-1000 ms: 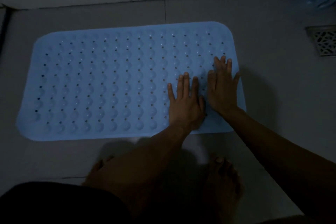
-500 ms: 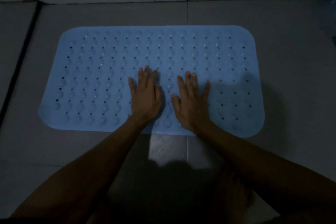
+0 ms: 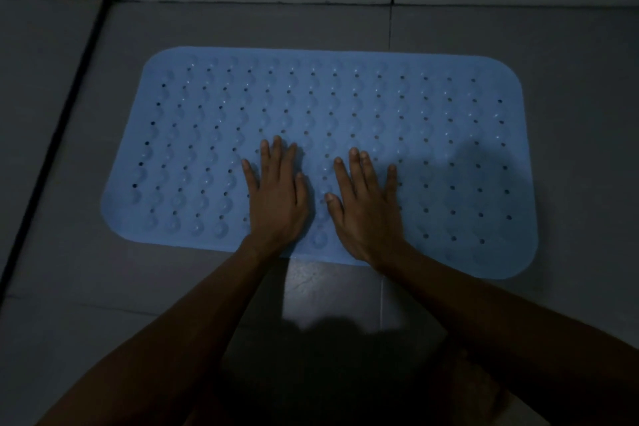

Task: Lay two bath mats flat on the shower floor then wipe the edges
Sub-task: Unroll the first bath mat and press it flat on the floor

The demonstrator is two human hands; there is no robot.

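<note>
Both hands, left hand [image 3: 278,199] and right hand [image 3: 368,209], press flat, fingers spread, on seemingly flat blue perforated mat [image 3: 432,135].

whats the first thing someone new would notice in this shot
The light blue bath mat stands out first, lying flat mid-frame on the dim grey tiled floor, dotted with rows of holes and bumps. Next, the left hand and right hand press side by side, palms down with fingers spread, on its near edge.
</note>
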